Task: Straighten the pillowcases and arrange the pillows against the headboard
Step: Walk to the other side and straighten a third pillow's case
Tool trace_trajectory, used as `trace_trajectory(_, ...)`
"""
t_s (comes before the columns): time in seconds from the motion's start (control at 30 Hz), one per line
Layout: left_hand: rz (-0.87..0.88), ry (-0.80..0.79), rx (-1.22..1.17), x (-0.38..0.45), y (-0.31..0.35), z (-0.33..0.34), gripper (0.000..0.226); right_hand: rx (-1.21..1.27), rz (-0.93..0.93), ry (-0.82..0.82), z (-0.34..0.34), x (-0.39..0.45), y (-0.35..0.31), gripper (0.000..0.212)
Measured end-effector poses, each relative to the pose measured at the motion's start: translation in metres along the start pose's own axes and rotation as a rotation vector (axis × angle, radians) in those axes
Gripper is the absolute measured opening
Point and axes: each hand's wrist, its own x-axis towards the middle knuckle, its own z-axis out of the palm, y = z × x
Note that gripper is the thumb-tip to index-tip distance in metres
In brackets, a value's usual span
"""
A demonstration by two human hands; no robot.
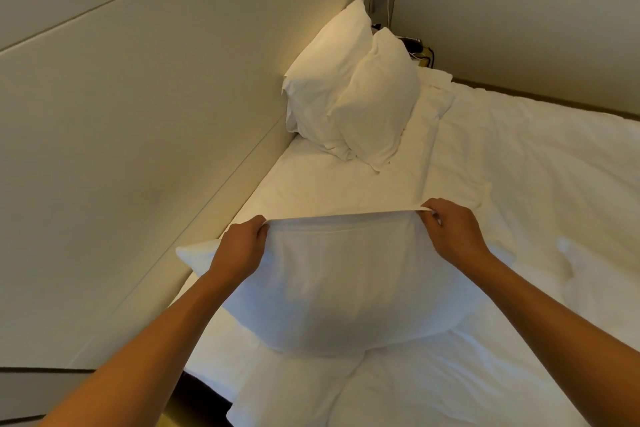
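Observation:
A white pillow (pixel 343 284) in its pillowcase is lifted above the bed in front of me. My left hand (pixel 242 246) pinches the left end of the pillowcase's open hem, and my right hand (pixel 450 229) pinches the right end. The hem is stretched taut between them. Two more white pillows stand leaning against the padded headboard (pixel 138 132) at the far corner: a back pillow (pixel 325 80) and a front pillow (pixel 377 104) resting against it. Another white pillow (pixel 298 392) lies flat below the held one.
The bed (pixel 536 184) is covered with a rumpled white sheet and duvet. A bedside surface (pixel 415 48) with dark cables sits behind the far pillows. A beige wall runs along the bed's far side.

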Motion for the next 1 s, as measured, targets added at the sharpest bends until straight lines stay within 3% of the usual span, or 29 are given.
trace_trajectory(0.37, -0.078, 0.154, -0.193, 0.032, -0.046, -0.078, 0.029, 0.020, -0.155, 0.115, 0.011, 0.089, -0.122, 0.025)
trace_trajectory(0.63, -0.168, 0.344, -0.090, 0.025, -0.086, -0.146, 0.028, 0.127, -0.311, 0.088, 0.038, 0.151, -0.211, 0.028)
trace_trajectory(0.77, -0.217, 0.335, -0.061, 0.017, -0.102, -0.143, 0.027, 0.123, -0.335, 0.024, 0.069, 0.166, -0.213, 0.027)
trace_trajectory(1.0, -0.266, 0.183, -0.104, 0.012, -0.105, -0.089, 0.025, 0.083, -0.192, -0.118, 0.124, 0.177, -0.161, 0.024)
